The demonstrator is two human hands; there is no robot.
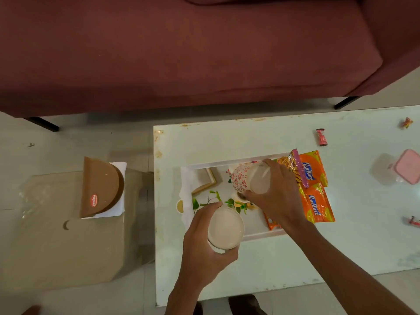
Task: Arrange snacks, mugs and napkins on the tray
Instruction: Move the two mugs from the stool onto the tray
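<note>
A white tray printed with leaves lies on the pale table. My left hand grips a white mug from the side, held over the tray's near left corner. My right hand grips a second mug, white with red flower marks, tilted on its side above the tray's middle. Orange Kurkure snack packets lie along the tray's right edge, partly under my right wrist. White napkins sit in a brown holder on the low glass side table to the left.
A maroon sofa runs along the far side. Small wrapped sweets and a pink-lidded box lie on the table's right part. A glass side table stands to the left over pale floor tiles.
</note>
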